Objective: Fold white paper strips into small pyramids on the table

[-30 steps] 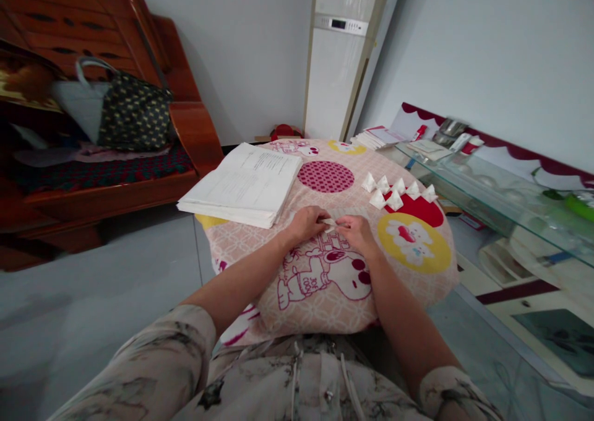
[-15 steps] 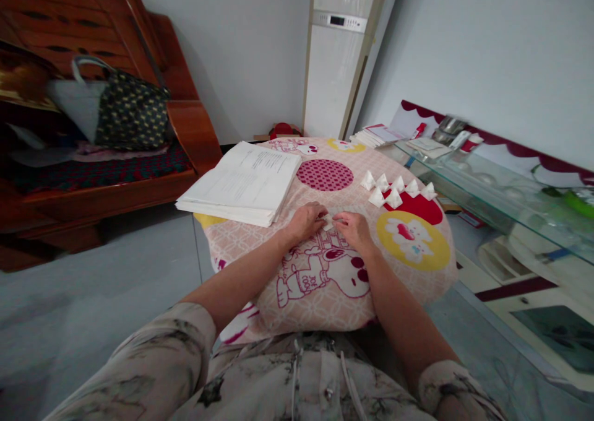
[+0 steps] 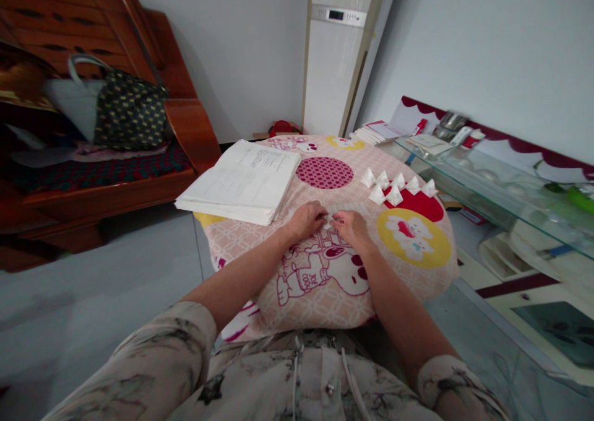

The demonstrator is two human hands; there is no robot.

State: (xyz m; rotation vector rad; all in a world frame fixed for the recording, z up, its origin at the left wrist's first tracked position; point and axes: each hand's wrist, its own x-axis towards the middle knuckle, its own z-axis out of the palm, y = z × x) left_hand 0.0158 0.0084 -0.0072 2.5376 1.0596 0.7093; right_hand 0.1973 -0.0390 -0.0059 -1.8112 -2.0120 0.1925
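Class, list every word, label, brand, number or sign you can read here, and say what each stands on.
No text is clear enough to quote.
Thick stack of white paper: printed lines, too small to read.
Pink patterned tablecloth: magenta lettering on a printed cartoon figure's shirt, too blurred.
Tall white appliance: control-panel markings, too small.

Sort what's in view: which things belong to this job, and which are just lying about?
Seemingly in the job:
- small white piece at the fingertips of the left hand and right hand
- seven white pointed shapes
- paper stack, possibly

Seemingly just lying about:
- patterned bag
- booklets
- metal container
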